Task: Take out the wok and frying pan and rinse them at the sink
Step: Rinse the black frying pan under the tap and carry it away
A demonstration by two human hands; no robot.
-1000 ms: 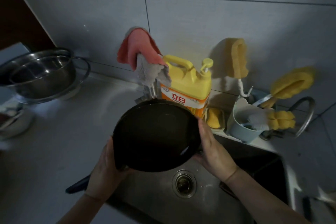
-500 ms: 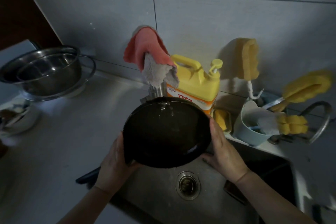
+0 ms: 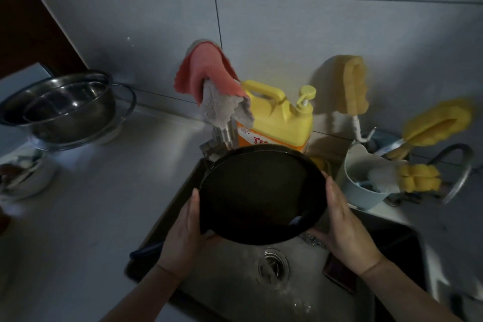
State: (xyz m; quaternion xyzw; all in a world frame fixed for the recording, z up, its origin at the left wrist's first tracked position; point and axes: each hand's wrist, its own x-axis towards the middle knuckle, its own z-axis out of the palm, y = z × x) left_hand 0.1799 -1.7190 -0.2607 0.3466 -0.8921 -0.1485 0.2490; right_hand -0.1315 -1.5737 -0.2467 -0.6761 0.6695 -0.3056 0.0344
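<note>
Frying pan [image 3: 261,193] over sink [image 3: 339,303], both hands gripping its rim (detergent jug [image 3: 277,117] label unreadable).

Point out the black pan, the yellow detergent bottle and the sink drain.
black pan [image 3: 261,191]: head view, middle of its dark inner surface.
yellow detergent bottle [image 3: 277,117]: head view, yellow body below the handle.
sink drain [image 3: 273,265]: head view, metal strainer centre.

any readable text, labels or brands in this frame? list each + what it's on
"立": large red character, cut off below by the pan, on the orange label of the yellow detergent bottle.
Small round logo at that label's upper left: too blurred to read.
Nothing else bears readable text.
</note>
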